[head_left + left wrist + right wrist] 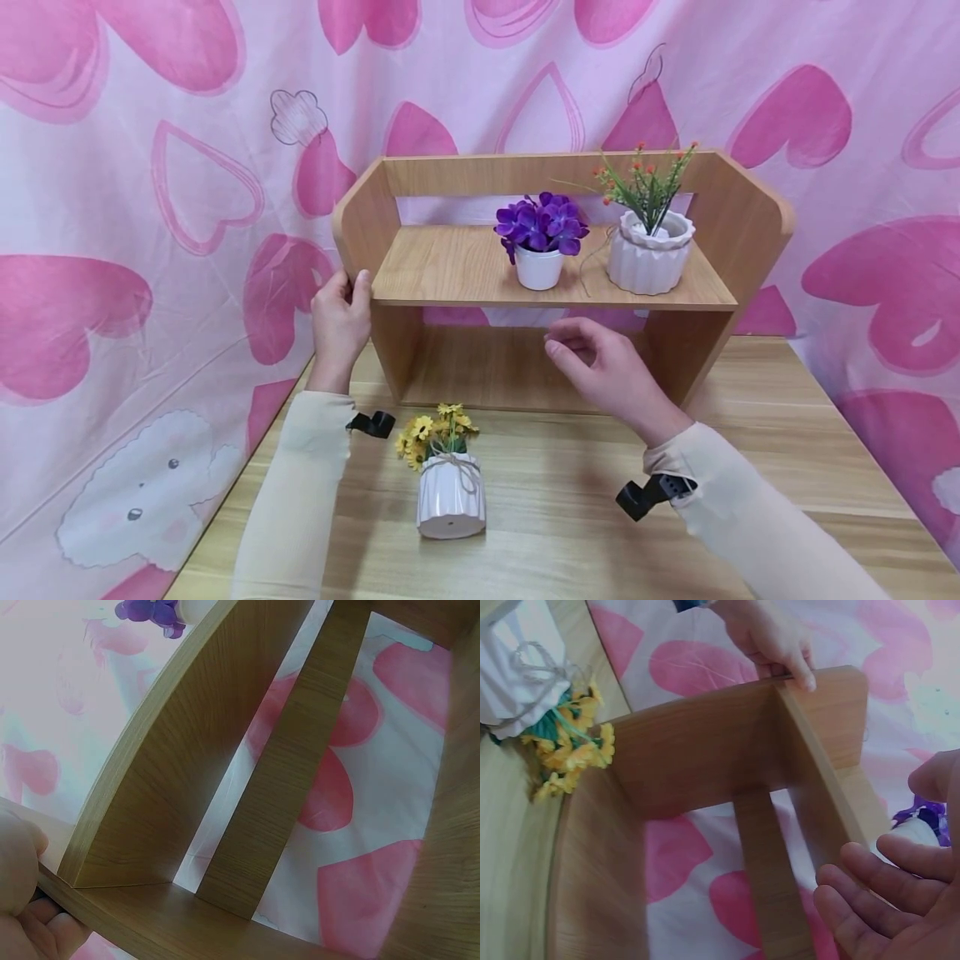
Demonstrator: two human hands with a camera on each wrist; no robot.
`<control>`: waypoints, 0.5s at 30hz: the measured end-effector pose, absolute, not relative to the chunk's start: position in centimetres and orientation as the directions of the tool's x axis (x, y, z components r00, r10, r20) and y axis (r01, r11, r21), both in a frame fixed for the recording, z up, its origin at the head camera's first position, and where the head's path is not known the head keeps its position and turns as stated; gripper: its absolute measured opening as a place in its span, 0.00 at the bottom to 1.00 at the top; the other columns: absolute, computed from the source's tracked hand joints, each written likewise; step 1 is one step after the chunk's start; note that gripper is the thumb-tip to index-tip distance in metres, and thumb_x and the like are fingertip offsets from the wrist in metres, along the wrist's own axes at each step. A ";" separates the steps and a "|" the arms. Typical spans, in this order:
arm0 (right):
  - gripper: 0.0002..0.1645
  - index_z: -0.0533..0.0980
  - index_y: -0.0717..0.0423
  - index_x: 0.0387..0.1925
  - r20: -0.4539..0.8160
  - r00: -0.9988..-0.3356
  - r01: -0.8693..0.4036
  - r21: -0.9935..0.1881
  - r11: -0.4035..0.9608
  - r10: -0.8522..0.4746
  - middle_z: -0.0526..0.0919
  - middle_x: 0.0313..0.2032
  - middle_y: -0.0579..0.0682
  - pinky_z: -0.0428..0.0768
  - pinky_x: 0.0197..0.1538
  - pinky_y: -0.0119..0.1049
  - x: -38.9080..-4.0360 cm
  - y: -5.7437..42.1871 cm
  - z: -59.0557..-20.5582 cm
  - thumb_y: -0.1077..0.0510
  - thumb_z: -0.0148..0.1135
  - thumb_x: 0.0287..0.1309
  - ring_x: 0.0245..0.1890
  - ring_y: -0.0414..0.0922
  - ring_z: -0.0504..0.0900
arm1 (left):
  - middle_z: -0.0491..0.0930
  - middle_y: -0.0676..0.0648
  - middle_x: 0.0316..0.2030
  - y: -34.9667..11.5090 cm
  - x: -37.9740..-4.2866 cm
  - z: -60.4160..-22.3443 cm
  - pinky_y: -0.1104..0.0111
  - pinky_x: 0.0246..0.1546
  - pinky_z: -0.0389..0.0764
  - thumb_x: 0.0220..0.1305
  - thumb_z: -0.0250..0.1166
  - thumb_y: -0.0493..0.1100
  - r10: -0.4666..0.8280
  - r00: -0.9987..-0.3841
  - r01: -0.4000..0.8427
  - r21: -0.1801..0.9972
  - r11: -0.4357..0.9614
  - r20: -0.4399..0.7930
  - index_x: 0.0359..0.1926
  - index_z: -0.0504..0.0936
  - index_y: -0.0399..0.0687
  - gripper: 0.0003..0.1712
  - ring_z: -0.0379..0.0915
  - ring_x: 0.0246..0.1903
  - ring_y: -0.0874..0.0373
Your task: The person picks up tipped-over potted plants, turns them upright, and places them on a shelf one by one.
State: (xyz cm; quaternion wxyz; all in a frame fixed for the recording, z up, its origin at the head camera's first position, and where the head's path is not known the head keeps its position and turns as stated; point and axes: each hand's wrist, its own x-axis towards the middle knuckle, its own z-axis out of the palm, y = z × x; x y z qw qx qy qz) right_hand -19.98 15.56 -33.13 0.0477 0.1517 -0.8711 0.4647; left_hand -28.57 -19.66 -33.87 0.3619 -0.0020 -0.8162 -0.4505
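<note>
My left hand (340,327) grips the left side panel of a two-tier wooden shelf (442,262), thumb at the front edge by the upper board. In the left wrist view, curled fingertips (64,930) show behind that edge. My right hand (611,371) hovers before the lower compartment with fingers loosely bent and nothing held. Above it on the upper board stand a small white pot of purple flowers (542,229) and a larger white ribbed pot with red-tipped grassy stems (649,258). A white pot of yellow flowers (452,496) lies tipped on the table, its base facing me.
The shelf stands at the back of a wood-grain table (540,525). Behind it and along both sides hangs a pink curtain (480,75) with hearts. Each wrist wears a black camera mount, such as the right camera mount (648,494).
</note>
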 end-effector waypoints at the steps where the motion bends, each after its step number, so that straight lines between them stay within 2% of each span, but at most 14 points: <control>1: 0.21 0.80 0.60 0.62 0.215 -0.951 -0.302 -0.796 0.524 -0.223 0.88 0.57 0.59 0.87 0.59 0.50 -19.9 15.5 -33.4 0.51 0.63 0.78 0.54 0.53 0.88 | 0.85 0.31 0.34 -19.6 -28.6 -33.9 0.75 0.33 0.66 0.80 0.62 0.45 -0.322 -0.738 0.328 0.733 0.596 0.593 0.37 0.83 0.32 0.18 0.77 0.35 0.43; 8: 0.23 0.79 0.60 0.63 0.167 -0.952 -0.282 -0.804 0.524 -0.256 0.88 0.56 0.57 0.88 0.57 0.48 -19.5 14.8 -35.3 0.49 0.63 0.78 0.52 0.50 0.88 | 0.82 0.33 0.29 -19.6 -28.6 -33.8 0.73 0.32 0.65 0.79 0.62 0.44 -0.316 -0.734 0.332 0.723 0.605 0.602 0.35 0.82 0.32 0.18 0.74 0.32 0.44; 15: 0.24 0.79 0.59 0.64 0.090 -0.955 -0.233 -0.820 0.522 -0.284 0.88 0.55 0.55 0.87 0.56 0.44 -19.1 13.9 -37.0 0.48 0.63 0.78 0.51 0.47 0.87 | 0.82 0.33 0.29 -19.6 -28.5 -33.8 0.74 0.33 0.65 0.79 0.62 0.44 -0.318 -0.731 0.339 0.725 0.599 0.604 0.35 0.82 0.32 0.18 0.74 0.32 0.45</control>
